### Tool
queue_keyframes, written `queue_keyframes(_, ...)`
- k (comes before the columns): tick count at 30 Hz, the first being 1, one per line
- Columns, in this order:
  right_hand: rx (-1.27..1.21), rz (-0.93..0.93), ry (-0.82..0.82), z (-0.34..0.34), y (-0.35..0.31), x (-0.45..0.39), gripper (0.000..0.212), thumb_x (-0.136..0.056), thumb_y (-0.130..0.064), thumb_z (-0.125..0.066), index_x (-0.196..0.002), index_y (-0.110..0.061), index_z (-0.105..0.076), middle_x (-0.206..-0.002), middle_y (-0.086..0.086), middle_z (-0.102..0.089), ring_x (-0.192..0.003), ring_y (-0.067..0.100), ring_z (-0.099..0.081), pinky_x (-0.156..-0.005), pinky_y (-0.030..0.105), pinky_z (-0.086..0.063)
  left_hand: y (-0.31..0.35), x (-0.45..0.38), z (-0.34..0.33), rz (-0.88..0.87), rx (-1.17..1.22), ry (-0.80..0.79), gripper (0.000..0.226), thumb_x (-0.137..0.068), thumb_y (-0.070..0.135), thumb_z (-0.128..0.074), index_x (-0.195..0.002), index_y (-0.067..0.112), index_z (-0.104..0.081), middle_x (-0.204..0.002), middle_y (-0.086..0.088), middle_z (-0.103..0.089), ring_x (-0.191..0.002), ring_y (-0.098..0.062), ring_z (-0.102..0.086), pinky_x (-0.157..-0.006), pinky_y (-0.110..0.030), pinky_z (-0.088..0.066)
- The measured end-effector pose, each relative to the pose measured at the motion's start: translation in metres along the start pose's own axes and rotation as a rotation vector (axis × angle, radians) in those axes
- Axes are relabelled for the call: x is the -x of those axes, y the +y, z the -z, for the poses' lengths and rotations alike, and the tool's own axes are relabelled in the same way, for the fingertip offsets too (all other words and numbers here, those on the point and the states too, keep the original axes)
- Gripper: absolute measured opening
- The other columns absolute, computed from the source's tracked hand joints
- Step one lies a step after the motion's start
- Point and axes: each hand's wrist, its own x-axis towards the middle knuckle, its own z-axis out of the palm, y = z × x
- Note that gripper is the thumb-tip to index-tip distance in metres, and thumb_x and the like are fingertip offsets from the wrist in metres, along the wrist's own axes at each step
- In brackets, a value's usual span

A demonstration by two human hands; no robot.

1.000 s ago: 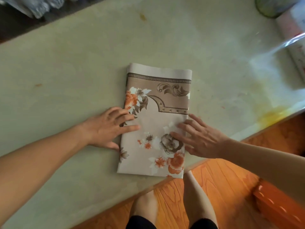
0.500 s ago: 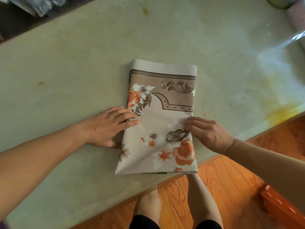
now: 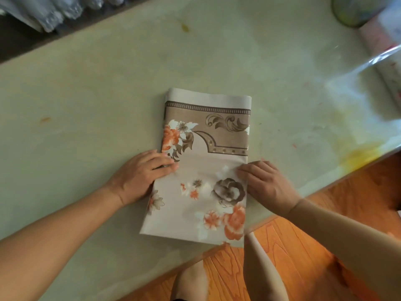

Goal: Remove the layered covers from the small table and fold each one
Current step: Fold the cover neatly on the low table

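A folded beige cloth cover printed with orange and brown flowers and a tan scrollwork border [image 3: 206, 166] lay flat as a tall rectangle near the middle of the pale green counter [image 3: 86, 94], its near end hanging slightly past the counter's front edge above the orange wood-grain floor [image 3: 303, 246].

The left hand [image 3: 141, 177] rested on the cover's left edge about halfway down its length. Its fingers [image 3: 165, 164] were straight and close together, lying flat on the fabric with the palm on the counter beside it; it pressed rather than gripped.

The right hand [image 3: 267, 183] sat at the cover's right edge, level with the left one. Its fingers [image 3: 245, 170] were bent at the knuckles with the tips on the fabric near the brown printed rose. Whether they pinched the edge of the cloth or only pressed on it could not be told from this view. The two hands were well apart, with the width of the cover between them.

A sheet of clear plastic film [image 3: 358, 68] lay over the far right part of the counter, catching the light. A yellow stain [image 3: 362, 155] marked the counter near its right front edge. The person's bare legs [image 3: 258, 268] showed below the counter's edge.
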Motion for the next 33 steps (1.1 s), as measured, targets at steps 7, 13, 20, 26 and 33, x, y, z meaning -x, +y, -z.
queue_keyframes(7,-0.728,-0.953,0.134,0.017,-0.018,-0.048,0.018,-0.098,-0.041,-0.06,-0.106,-0.025,-0.061,-0.088,-0.002,-0.069,-0.076,0.013,-0.062,-0.063,0.027,-0.043,0.018,-0.069,0.021,1.011,0.39,0.063,0.046,-0.1,0.052,-0.043,-0.087,0.01,-0.058,-0.093,-0.02,-0.068,-0.093,-0.04,-0.064,-0.07,-0.043,-0.045)
queue_keyframes(13,-0.634,-1.224,0.103,0.004,-0.006,-0.078,0.039,-0.086,-0.05,-0.068,-0.078,-0.014,-0.058,-0.07,0.0,-0.058,-0.071,0.025,-0.057,-0.065,0.037,-0.044,0.037,-0.108,0.001,1.278,0.206,0.142,0.038,-0.105,0.049,-0.039,-0.097,0.012,-0.049,-0.111,-0.024,-0.067,-0.106,-0.044,-0.062,-0.09,-0.046,-0.04)
queue_keyframes(20,-0.588,-1.314,-0.121,0.019,0.006,-0.095,0.05,-0.09,-0.058,-0.057,-0.083,-0.008,-0.063,-0.078,0.008,-0.064,-0.077,0.031,-0.064,-0.069,0.036,-0.053,0.04,-0.111,-0.003,1.192,0.058,0.198,0.032,-0.105,0.046,-0.042,-0.092,0.017,-0.046,-0.094,-0.022,-0.071,-0.094,-0.043,-0.066,-0.084,-0.043,-0.036)
queue_keyframes(26,-0.331,-1.314,-0.348,0.032,0.015,-0.117,0.074,-0.092,-0.07,-0.03,-0.114,-0.009,-0.067,-0.1,0.016,-0.07,-0.095,0.034,-0.067,-0.089,0.04,-0.053,0.036,-0.117,0.001,1.072,-0.062,0.255,0.029,-0.106,0.042,-0.041,-0.09,0.019,-0.038,-0.077,-0.024,-0.069,-0.073,-0.044,-0.066,-0.067,-0.041,-0.032)
queue_keyframes(33,-0.052,-1.063,-0.079,0.064,0.019,-0.135,0.034,-0.099,-0.041,-0.045,-0.121,-0.015,-0.044,-0.121,0.012,-0.054,-0.106,0.036,-0.054,-0.076,0.039,-0.037,0.042,-0.122,-0.016,1.096,-0.141,0.303,0.038,-0.098,0.015,-0.058,-0.134,0.014,-0.044,-0.095,-0.018,-0.064,-0.085,-0.041,-0.063,-0.066,-0.047,-0.044)
